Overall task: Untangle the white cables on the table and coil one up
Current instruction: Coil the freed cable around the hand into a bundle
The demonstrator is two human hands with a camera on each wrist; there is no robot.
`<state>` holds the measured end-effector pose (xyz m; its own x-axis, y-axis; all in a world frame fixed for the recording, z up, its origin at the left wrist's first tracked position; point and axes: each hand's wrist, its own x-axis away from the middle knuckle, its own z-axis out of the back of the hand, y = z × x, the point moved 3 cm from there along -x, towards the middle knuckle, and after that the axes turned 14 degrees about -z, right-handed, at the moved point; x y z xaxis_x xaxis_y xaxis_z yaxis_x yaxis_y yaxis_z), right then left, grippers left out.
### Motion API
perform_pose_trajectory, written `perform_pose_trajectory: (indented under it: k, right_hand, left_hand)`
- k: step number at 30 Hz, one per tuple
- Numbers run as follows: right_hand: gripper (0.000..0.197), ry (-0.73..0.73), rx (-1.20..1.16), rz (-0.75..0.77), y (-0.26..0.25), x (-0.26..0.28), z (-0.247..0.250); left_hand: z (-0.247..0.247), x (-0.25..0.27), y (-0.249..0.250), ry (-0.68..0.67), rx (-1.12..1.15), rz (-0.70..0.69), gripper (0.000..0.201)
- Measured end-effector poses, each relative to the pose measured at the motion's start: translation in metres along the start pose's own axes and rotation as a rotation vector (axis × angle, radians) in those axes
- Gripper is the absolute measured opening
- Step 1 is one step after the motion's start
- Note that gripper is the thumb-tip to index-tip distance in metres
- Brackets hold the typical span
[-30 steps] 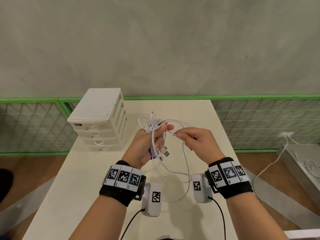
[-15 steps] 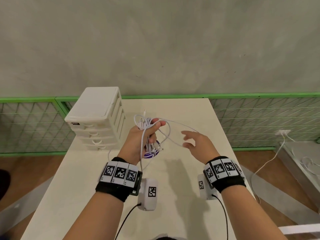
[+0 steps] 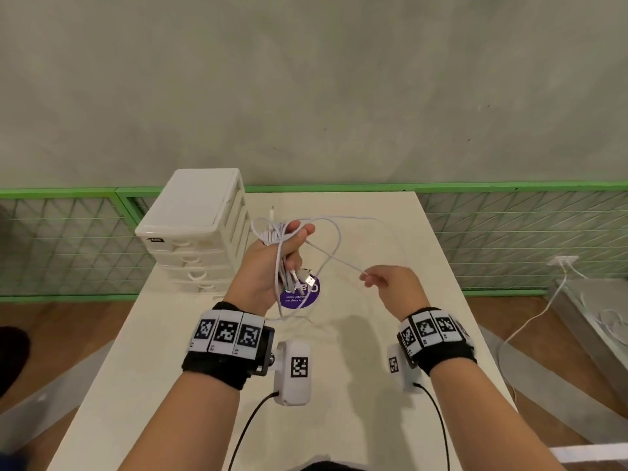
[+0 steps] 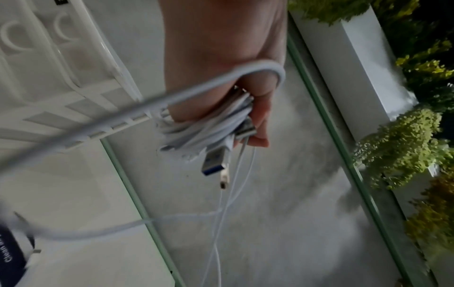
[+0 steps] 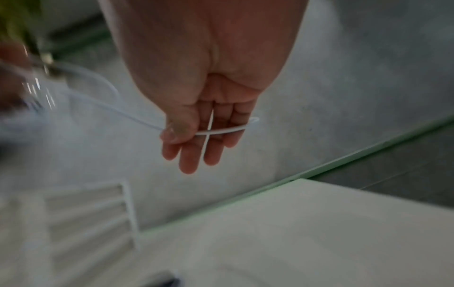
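The right hand [image 3: 390, 283] pinches a single white strand [image 3: 334, 258] between thumb [image 5: 175, 127] and the side of the forefinger, the other fingers [image 5: 189, 155] straight and loose beneath; in the right wrist view the strand loops once across them. From that pinch the strand runs taut, up and to the person's left, its long axis a straight slant toward the left hand [image 3: 272, 263], which is fisted round the bundle of white cables [image 3: 280, 256], held upright above the table [image 3: 356, 385]. A USB plug [image 4: 215, 162] and a smaller plug hang out under the fist. Slack loops arc away from the top of the bundle, over the far side of the table. The right hand is the nearer to the free strand, so I judge that drawing it away to the right, along that slant, is what frees the cable. A white drawer unit [image 3: 200, 219] stands just left of the fist.
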<state>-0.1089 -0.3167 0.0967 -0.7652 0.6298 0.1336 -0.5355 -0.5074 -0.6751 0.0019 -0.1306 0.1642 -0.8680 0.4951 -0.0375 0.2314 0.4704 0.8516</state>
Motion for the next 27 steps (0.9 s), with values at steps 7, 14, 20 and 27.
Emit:
perform_pose_trajectory:
  k: [7,14,20,27]
  right_hand:
    - [0.042,-0.170,0.177,-0.237,0.046,-0.002,-0.012]
    - [0.020,-0.111,-0.387,0.183,-0.063,0.024,-0.014]
    - [0.011,-0.149,-0.280,0.035,-0.036,0.011,-0.039]
    - [0.023,-0.332,0.311,-0.224,0.051,0.011,-0.079]
  left_hand:
    - [0.005,-0.007,0.001,0.035,-0.243,-0.005,0.011]
    - [-0.012,0.005,-0.023,-0.044,-0.355,0.014,0.013]
    - [0.000,0.001,-0.008,-0.005,-0.213,0.014,0.012]
    - [0.015,-0.007,0.016,0.036,-0.432,-0.066,0.001]
